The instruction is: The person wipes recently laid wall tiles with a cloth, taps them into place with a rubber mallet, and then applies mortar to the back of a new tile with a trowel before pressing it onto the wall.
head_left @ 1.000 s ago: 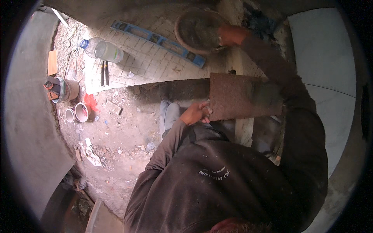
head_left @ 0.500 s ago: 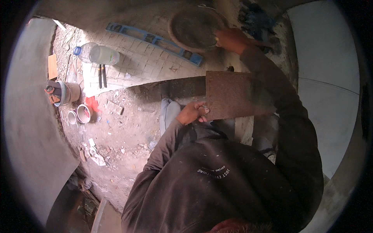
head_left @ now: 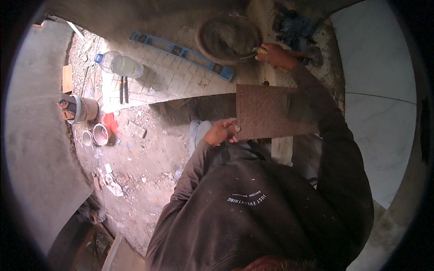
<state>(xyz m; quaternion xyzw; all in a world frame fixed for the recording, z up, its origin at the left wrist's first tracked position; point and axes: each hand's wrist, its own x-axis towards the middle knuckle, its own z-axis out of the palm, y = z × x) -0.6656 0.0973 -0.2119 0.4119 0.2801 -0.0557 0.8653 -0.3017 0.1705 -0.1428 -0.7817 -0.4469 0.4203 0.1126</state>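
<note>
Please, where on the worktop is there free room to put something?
Between the level, bottle and near edge of the worktop, it looks mostly bare, only small scraps. Crowded: bottle beside black tool at left; basin and right hand at right.

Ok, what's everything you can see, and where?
Basin: one, brown, top middle.
Tool: one, pale handle, at basin's right.
Slab: one, brown, centre.
Level: one, blue, left of basin.
Board: one, pale, under level.
Bottle: one or two, clear, blue cap, upper left.
Handles: two, black, below bottle.
Bucket: one, pale, far left.
Cups: two, pale, below bucket.
Scrap: one, red, beside cups.
Rubble: uncountable, pale, lower left.
Bundle: one, dark, upper right.
Panels: two, white, far right.
Sweatshirt: one, dark brown, bottom middle.
Left hand: one, bare, at slab's edge.
Right hand: one, bare, around tool.
</note>
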